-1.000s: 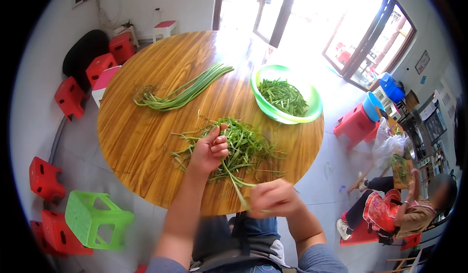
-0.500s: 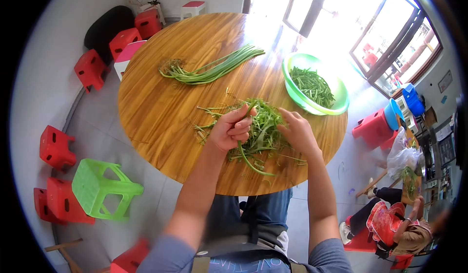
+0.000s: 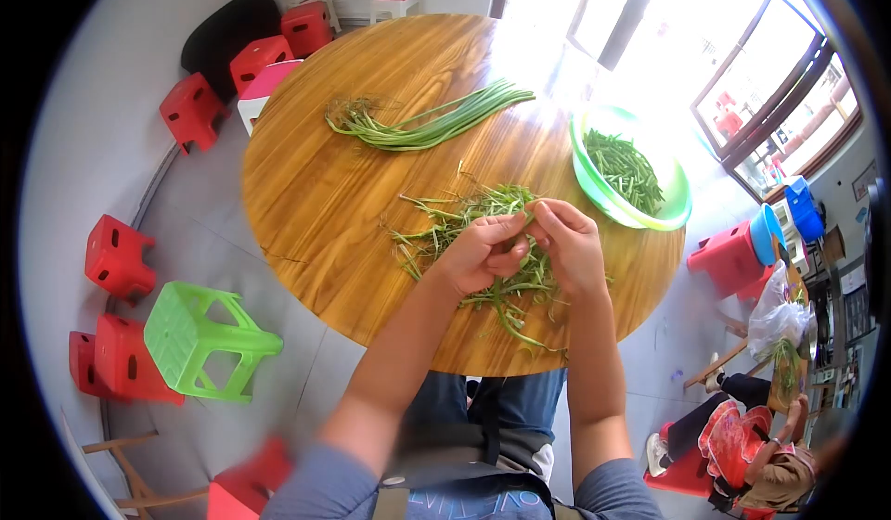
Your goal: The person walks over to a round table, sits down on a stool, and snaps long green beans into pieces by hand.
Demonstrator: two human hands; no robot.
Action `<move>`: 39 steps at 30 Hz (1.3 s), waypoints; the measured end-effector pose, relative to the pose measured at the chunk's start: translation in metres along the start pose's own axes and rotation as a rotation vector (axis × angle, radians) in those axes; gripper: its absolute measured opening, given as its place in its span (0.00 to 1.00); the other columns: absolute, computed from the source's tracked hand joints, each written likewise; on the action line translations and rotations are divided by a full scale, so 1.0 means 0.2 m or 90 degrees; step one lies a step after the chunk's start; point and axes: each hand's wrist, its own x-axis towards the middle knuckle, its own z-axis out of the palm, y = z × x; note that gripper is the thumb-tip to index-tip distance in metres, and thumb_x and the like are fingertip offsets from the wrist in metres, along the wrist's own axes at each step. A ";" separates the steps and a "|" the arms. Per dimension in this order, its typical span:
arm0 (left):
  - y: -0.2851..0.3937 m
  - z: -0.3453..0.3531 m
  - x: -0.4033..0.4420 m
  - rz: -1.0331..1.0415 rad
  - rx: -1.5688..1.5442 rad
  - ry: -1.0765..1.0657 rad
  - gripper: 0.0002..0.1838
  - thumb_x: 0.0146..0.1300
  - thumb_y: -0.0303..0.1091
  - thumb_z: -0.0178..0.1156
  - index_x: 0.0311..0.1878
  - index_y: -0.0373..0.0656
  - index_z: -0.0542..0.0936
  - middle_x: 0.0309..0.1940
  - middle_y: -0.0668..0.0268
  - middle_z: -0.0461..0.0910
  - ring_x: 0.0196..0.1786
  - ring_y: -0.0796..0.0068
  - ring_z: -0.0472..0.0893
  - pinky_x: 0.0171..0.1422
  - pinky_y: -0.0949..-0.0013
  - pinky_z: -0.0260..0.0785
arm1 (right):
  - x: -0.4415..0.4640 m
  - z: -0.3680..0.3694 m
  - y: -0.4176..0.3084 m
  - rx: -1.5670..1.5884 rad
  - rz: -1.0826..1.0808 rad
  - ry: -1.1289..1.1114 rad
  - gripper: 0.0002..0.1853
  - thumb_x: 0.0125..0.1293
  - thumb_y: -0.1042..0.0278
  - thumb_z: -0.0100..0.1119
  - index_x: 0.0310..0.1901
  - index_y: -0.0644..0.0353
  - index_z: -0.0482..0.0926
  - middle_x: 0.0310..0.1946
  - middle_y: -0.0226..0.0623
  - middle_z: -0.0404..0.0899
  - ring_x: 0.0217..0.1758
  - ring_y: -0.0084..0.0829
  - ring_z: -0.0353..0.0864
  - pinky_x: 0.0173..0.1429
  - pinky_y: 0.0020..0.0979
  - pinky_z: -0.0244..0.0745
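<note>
"What's at left?"
"A stalk bundle, set apart, perhaps for working room."
"The hands?"
"Left hand clamps a green stalk above the leafy pile; right hand pinches its end, seemingly steadying it."
"Farther right?"
"A bowl of short pieces, probably within reach."

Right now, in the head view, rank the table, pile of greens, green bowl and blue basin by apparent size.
Table
Pile of greens, partly hidden but spreading wide
Green bowl
Blue basin

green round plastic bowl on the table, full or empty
Partly filled: cut green stalks lie in the green round plastic bowl, and bare inner wall shows beside them.
</note>
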 end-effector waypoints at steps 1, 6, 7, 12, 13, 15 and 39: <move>0.00 0.02 0.00 0.008 0.015 0.043 0.14 0.69 0.40 0.47 0.39 0.38 0.75 0.20 0.70 0.72 0.14 0.86 0.59 0.17 0.80 0.49 | 0.01 0.00 0.01 0.055 0.013 0.016 0.09 0.65 0.70 0.56 0.40 0.66 0.79 0.24 0.27 0.75 0.27 0.15 0.68 0.31 0.18 0.64; 0.01 0.06 0.01 -0.011 0.036 0.147 0.12 0.66 0.34 0.47 0.37 0.35 0.75 0.21 0.69 0.72 0.19 0.82 0.65 0.21 0.79 0.54 | 0.10 -0.06 0.04 0.164 0.037 0.024 0.09 0.65 0.68 0.55 0.40 0.66 0.78 0.22 0.25 0.69 0.25 0.17 0.66 0.30 0.19 0.65; 0.00 0.04 0.01 -0.013 0.048 0.149 0.12 0.65 0.34 0.47 0.37 0.35 0.75 0.21 0.69 0.72 0.18 0.83 0.64 0.21 0.79 0.54 | 0.10 -0.07 0.05 0.159 0.035 0.015 0.09 0.65 0.68 0.55 0.40 0.66 0.78 0.22 0.25 0.69 0.25 0.17 0.66 0.30 0.19 0.64; -0.04 -0.03 0.04 0.018 0.188 0.206 0.10 0.63 0.34 0.50 0.33 0.37 0.76 0.19 0.71 0.70 0.16 0.85 0.61 0.18 0.80 0.49 | 0.09 -0.07 0.11 0.015 -0.055 0.050 0.07 0.64 0.71 0.55 0.38 0.65 0.79 0.23 0.27 0.72 0.26 0.18 0.69 0.31 0.19 0.65; -0.04 -0.01 0.04 0.032 0.208 0.228 0.10 0.63 0.33 0.51 0.32 0.36 0.76 0.18 0.70 0.69 0.15 0.85 0.60 0.16 0.80 0.47 | 0.08 -0.05 0.11 -0.103 -0.104 0.090 0.06 0.63 0.73 0.55 0.38 0.64 0.80 0.24 0.29 0.73 0.28 0.19 0.71 0.32 0.19 0.67; -0.05 0.00 0.04 0.068 0.263 0.247 0.10 0.63 0.33 0.50 0.28 0.38 0.75 0.17 0.70 0.68 0.13 0.86 0.59 0.15 0.80 0.46 | 0.04 -0.01 0.09 -0.328 -0.368 0.056 0.06 0.59 0.77 0.55 0.37 0.63 0.80 0.27 0.32 0.75 0.31 0.24 0.74 0.34 0.23 0.70; 0.02 -0.08 0.02 0.172 0.000 0.135 0.13 0.69 0.36 0.47 0.45 0.37 0.75 0.20 0.71 0.70 0.15 0.87 0.58 0.18 0.82 0.49 | 0.11 -0.23 0.01 -0.341 -0.265 0.288 0.09 0.59 0.68 0.62 0.38 0.65 0.81 0.27 0.29 0.78 0.30 0.16 0.72 0.32 0.20 0.67</move>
